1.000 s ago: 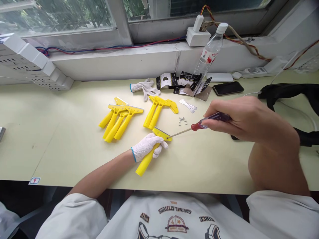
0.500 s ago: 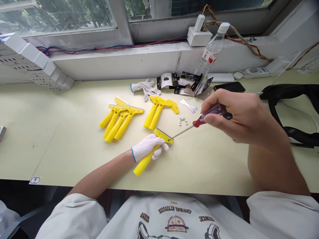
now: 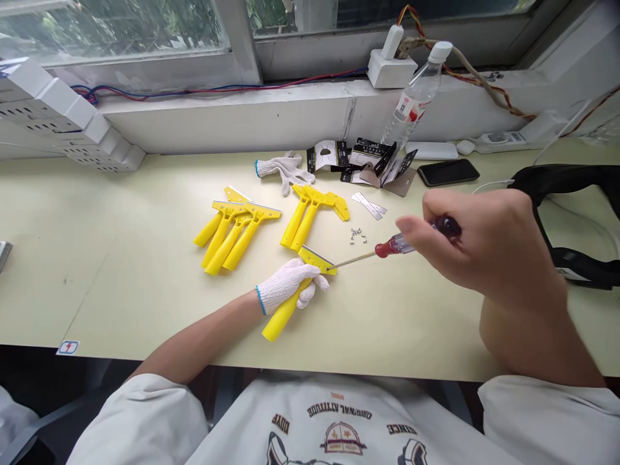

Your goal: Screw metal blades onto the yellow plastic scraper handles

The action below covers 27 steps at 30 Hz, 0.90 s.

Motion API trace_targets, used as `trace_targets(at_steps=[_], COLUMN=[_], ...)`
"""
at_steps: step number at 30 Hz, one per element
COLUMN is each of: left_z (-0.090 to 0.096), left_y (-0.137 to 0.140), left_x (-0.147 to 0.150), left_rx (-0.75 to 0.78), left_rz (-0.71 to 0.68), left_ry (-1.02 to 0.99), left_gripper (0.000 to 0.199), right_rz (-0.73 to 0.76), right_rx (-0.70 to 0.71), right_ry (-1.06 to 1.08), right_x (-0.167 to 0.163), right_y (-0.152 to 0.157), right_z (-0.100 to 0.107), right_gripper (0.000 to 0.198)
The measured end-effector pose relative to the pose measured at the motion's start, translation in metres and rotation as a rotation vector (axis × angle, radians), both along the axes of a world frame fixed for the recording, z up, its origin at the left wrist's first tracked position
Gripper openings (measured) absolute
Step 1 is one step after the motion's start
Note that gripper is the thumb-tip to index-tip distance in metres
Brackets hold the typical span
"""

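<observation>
While clamping scraper (image 3: 289,311) in left hand (image 3: 291,283), slanted head-first to far right, grips left-pointing screwdriver (image 3: 394,245) in right hand (image 3: 489,248); wears shirt (image 3: 343,416) lettered "SINCE".

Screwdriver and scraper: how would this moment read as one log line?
left hand: grips scraper | right hand: holds screwdriver | tip: at scraper head | screws: loose on table

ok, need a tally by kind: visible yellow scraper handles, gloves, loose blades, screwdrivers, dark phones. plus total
Yellow scraper handles: 7 visible, one in the left hand
Gloves: 2, one worn, one loose
Loose blades: 2 visible, crossed
Screwdriver: 1, in the right hand
Dark phone: 1
Total: 13
</observation>
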<state>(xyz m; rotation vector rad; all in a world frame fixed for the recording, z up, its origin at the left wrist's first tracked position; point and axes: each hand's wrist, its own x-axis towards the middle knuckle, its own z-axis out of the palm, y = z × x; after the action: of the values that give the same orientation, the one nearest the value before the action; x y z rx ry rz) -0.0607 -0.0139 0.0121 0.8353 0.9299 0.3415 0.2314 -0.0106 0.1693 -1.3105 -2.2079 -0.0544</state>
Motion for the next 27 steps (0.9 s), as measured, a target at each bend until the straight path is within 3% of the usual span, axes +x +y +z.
trace_targets(at_steps=[3, 8, 10, 12, 16, 18, 20, 23, 25, 27], left_z=[0.000, 0.000, 0.001, 0.002, 0.004, 0.003, 0.000, -0.004, -0.005, -0.006], left_y=[0.000, 0.001, 0.001, 0.001, 0.000, 0.000, 0.000, 0.000, 0.000, 0.000], left_x=[0.000, 0.000, 0.001, 0.001, 0.002, 0.002, 0.001, -0.001, -0.001, -0.001], left_rx=[-0.002, -0.001, 0.000, 0.003, 0.009, 0.013, 0.019, 0.025, 0.025, 0.026], left_rz=[0.001, 0.007, 0.008, 0.019, 0.037, 0.029, 0.026, 0.032, 0.032, 0.031], left_ry=[0.009, 0.011, 0.011, 0.015, 0.029, 0.029, 0.021, 0.004, -0.003, -0.007], left_gripper=[0.040, 0.040, 0.040, 0.040, 0.039, 0.039, 0.040, 0.041, 0.041, 0.041], right_rz=[0.239, 0.519, 0.666, 0.722, 0.679, 0.581, 0.354, 0.009, 0.010, 0.167], right_rx=[-0.102, -0.265, -0.350, -0.413, -0.415, -0.369, -0.273, -0.135, -0.159, -0.237], right_ry=[-0.007, 0.047, 0.041, 0.021, -0.008, 0.002, 0.002, -0.064, -0.093, -0.068], right_x=[0.011, 0.025, 0.027, 0.028, 0.024, 0.019, 0.013, 0.008, 0.010, 0.016], right_y=[-0.001, 0.001, 0.004, 0.006, 0.002, -0.004, -0.009, -0.012, -0.010, -0.006], right_z=[0.009, 0.025, 0.025, 0.024, 0.019, 0.017, 0.015, 0.011, 0.011, 0.013], right_gripper=[0.044, 0.005, 0.018, 0.024, 0.014, 0.035, 0.053, 0.055, 0.048, 0.032])
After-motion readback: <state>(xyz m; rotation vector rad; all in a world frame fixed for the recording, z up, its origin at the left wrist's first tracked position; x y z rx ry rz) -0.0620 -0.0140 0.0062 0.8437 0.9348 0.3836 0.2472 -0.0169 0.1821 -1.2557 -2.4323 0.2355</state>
